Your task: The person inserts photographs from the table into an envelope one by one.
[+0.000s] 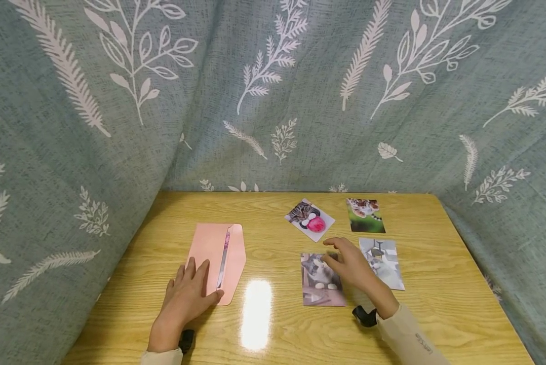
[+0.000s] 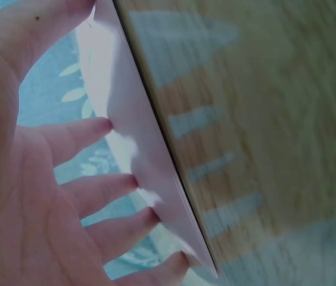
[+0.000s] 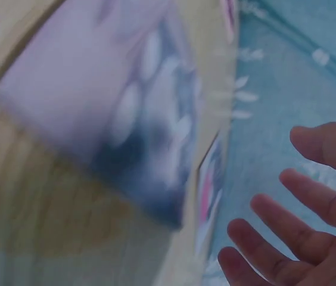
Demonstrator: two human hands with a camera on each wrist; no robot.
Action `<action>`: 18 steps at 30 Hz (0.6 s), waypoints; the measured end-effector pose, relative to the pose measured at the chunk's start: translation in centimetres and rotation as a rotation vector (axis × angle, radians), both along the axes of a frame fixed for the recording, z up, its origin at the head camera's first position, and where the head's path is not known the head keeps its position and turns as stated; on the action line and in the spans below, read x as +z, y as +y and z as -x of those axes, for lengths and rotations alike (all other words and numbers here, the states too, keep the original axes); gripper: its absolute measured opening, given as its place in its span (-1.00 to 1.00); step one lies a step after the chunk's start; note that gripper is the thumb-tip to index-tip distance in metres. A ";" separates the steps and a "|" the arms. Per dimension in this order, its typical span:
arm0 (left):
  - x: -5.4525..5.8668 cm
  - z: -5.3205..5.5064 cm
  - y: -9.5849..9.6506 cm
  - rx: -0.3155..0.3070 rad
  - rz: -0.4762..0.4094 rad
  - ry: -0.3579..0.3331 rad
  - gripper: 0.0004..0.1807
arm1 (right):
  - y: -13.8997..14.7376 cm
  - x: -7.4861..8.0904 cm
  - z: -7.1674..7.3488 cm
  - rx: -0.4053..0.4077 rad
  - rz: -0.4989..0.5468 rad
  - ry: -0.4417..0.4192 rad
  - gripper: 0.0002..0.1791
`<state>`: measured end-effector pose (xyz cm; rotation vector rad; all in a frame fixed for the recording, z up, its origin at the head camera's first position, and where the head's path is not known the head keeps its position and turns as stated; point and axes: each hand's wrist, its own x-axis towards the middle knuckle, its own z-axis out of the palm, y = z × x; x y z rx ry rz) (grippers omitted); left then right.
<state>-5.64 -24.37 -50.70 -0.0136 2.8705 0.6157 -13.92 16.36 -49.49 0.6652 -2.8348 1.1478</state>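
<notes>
A pink envelope (image 1: 207, 238) lies on the table with its flap spread to the right, and a strip of a picture card (image 1: 224, 256) shows at its opening. The fingertips of my left hand (image 1: 182, 299) rest spread on the envelope, the thumb near the flap's lower end. My right hand (image 1: 355, 263) hovers, holding nothing, over the right side of a grey-and-white cat photo (image 1: 320, 284). In the right wrist view, its fingers (image 3: 275, 226) are loosely bent and apart from the cat photo (image 3: 96, 89).
Behind lie a tabby cat photo (image 1: 309, 219) with a pink ball shape and a tiger cub photo (image 1: 365, 218). A pale cat photo (image 1: 387, 263) sits right of my right hand, partly covered. A leaf-patterned curtain (image 1: 273, 101) hangs behind the wooden table (image 1: 437, 314).
</notes>
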 end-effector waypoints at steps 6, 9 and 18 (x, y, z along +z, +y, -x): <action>0.0 0.0 0.0 0.006 -0.001 -0.004 0.02 | 1.7 -1.6 0.2 -0.003 -0.137 0.064 -0.52; -0.1 -0.1 0.0 0.008 -0.005 -0.005 0.01 | 2.3 -2.0 0.2 0.011 -0.209 0.057 -0.43; -0.2 0.0 0.0 0.005 -0.004 -0.008 0.01 | 2.9 -2.9 0.0 0.039 -0.327 0.031 -0.28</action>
